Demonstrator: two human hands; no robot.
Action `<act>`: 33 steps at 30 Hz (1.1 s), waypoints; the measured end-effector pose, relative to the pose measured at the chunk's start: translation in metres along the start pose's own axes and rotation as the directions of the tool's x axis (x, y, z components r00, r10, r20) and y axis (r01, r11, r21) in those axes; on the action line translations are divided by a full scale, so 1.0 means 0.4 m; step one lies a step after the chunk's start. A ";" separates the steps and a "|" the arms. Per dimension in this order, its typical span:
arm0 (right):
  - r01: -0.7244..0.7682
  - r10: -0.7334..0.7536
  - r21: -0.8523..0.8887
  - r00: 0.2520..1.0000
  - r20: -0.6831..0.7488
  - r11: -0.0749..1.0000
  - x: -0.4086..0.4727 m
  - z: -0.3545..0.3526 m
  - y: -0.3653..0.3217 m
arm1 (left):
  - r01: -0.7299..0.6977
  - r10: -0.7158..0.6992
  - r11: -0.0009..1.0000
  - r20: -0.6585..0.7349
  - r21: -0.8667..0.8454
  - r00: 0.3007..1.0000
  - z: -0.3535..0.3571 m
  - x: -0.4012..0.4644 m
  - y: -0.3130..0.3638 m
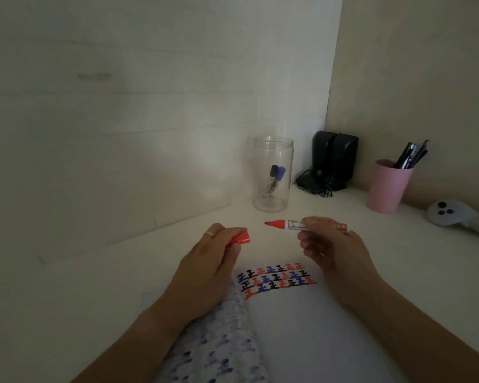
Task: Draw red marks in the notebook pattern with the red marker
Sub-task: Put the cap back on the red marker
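Observation:
My right hand [328,248] holds the uncapped red marker [293,224] level above the desk, its red tip pointing left. My left hand [209,255], a yellow ring on one finger, is closed around the red cap [241,239]; cap and tip are a short gap apart. Below both hands lies the open notebook [310,327]. Its right page carries a pattern [277,279] of blue, black and red marks in rows near the top. The left page shows blue blotches and is partly hidden under my left forearm.
A clear jar [273,174] with a black-capped and a blue-capped marker stands behind the hands. Black speakers [333,158] sit in the corner, a pink cup [387,186] of pens to the right, a white controller [451,214] at the far right. Walls close the desk behind.

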State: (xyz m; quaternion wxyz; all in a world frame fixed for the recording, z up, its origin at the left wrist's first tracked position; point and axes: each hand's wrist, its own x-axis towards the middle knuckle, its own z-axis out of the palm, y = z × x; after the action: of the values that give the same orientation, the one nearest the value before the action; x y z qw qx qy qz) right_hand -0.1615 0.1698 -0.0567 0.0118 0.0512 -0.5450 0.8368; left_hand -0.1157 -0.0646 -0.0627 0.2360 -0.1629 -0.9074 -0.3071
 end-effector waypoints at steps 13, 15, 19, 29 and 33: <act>0.037 -0.026 -0.096 0.992 0.121 0.995 -0.023 0.013 -0.002 | -0.065 0.065 0.998 0.011 -0.027 0.998 -0.012 0.001 0.013; 0.038 -0.022 -0.106 0.988 0.155 0.994 -0.027 0.016 -0.002 | -0.092 0.093 0.994 0.009 -0.055 0.996 -0.014 0.002 0.018; 0.029 0.001 -0.112 0.965 0.261 0.993 -0.035 0.022 -0.008 | -0.129 0.122 0.984 -0.056 -0.126 0.991 -0.020 0.004 0.027; 0.043 -0.019 -0.064 0.944 0.331 0.997 -0.049 0.023 -0.019 | 0.044 -0.102 0.720 -0.044 -0.692 0.994 -0.043 0.006 0.045; 0.084 -0.045 -0.099 0.938 0.343 0.992 -0.065 0.036 -0.025 | 0.041 -0.109 0.705 -0.051 -0.708 0.993 -0.048 0.003 0.052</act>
State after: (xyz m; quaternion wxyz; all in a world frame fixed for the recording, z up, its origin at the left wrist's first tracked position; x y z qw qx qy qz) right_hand -0.1337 0.1616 -0.0444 -0.0522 0.2121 -0.5829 0.7826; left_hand -0.1013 -0.0609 -0.0385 0.1833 -0.1896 -0.7158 -0.6466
